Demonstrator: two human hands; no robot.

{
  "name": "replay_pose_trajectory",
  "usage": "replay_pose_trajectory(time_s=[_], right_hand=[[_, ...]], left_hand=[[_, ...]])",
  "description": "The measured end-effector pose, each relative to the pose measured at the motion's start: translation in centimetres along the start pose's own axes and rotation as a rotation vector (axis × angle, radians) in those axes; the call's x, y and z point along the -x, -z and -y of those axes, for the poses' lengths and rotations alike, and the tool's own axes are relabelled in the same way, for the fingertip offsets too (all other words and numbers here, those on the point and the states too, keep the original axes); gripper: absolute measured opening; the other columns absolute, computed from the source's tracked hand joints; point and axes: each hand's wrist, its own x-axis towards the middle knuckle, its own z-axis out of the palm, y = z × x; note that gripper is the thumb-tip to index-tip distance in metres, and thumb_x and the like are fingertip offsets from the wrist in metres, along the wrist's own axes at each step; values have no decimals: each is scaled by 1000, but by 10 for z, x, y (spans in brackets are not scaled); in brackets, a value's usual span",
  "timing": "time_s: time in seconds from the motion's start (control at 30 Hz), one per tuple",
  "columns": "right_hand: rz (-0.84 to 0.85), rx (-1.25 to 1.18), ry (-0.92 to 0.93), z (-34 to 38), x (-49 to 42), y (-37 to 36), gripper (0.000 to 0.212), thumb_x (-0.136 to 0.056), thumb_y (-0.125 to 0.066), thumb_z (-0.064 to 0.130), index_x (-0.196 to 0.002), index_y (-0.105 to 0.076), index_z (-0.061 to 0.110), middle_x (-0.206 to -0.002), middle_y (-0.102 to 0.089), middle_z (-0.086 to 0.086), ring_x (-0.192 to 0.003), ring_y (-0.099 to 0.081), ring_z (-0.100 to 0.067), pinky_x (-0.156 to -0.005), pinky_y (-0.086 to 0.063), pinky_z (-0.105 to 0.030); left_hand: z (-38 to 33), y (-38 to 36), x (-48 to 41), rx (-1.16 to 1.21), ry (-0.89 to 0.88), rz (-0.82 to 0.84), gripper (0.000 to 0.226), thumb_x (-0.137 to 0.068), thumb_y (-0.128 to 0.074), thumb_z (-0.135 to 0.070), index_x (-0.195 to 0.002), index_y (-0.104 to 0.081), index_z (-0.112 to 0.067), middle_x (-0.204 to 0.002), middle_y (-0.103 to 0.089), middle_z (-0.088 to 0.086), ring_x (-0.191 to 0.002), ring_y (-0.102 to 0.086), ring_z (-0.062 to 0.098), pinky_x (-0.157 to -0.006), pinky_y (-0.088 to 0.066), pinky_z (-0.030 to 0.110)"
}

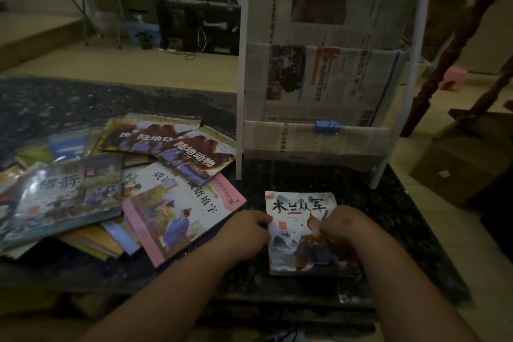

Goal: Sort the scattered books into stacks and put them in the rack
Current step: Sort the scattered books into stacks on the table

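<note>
While the left hand's fingers [263, 220] curl round the left edge of the small stack of books [297, 209], the right hand's fingers [326, 226] are bent down onto the cover near its right side. They seem to pinch the right edge, though the dim light and the knuckles hide the fingertips. The left hand [248, 226] sits just beside the stack with its thumb side against the paper. The right hand [344, 223] lies over the cover picture of an armoured figure. Both forearms reach in from the bottom of the view.

The stack lies flat on the dark speckled table [394, 219], near the front edge and squared up, with a white cover bearing large black characters on top. Directly behind it, apart from it, stands the rack [327, 141], a white frame with tiered pockets lined in newspaper. A blue clip [327, 126] bites the rim of the lowest pocket.

To the left of the stack, the scattered books [83, 194] overlap in a loose heap. A pink-edged book [177, 211] lies nearest the left hand, its corner pointing toward the stack without touching it. Above it, three matching books with dark brown covers [194, 153] fan out over one another.

A cardboard box [458, 169] sits on the floor beyond the table's right side.
</note>
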Motion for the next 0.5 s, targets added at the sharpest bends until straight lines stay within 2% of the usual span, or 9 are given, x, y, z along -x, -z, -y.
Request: replay_pose_trajectory(time_s=[0.1, 0.23, 0.33, 0.43, 0.5], right_hand=[[-4, 17, 5, 1, 2, 0, 61, -87, -64, 50, -131, -57, 7, -130, -59, -11, -111, -59, -27, -82, -42, -25], [-69, -6, 72, 11, 6, 3, 49, -82, -67, 37, -124, -57, 16, -113, -60, -5, -99, -58, -22, -83, -49, -29], [-129, -81, 214, 28, 12, 0, 44, -87, -63, 39, -127, -55, 20, -123, -59, -5, -106, -58, -21, -84, -49, -31], [-109, -201, 373, 48, 22, -4, 35, -91, -62, 38, -121, -59, 22, -110, -60, 5, -99, -57, -13, -75, -47, -25], [-106, -250, 455, 65, 30, -7, 28, -92, -63, 35, -116, -62, 20, -99, -60, 8, -90, -57, -9, -71, -46, -24]], left_hand=[[1, 1, 1, -3, -7, 5, 50, -89, -60, -13, -138, -53, -24, -141, -53, -1, -123, -52, 16, -107, -44, 38], [2, 10, 3, 0, -37, -53, 42, -89, -61, -16, -128, -59, -29, -130, -60, -4, -110, -57, 12, -100, -49, 35], [5, 25, 6, -8, -42, -143, 36, -90, -63, -19, -124, -61, -32, -127, -61, -5, -104, -57, 11, -96, -49, 33], [12, 44, 9, 6, -44, -232, 32, -89, -62, -23, -119, -62, -35, -124, -61, -3, -97, -60, 13, -88, -53, 33], [17, 57, 12, -22, -47, -298, 32, -90, -60, -25, -122, -61, -33, -124, -59, -3, -88, -57, 7, -75, -49, 24]])
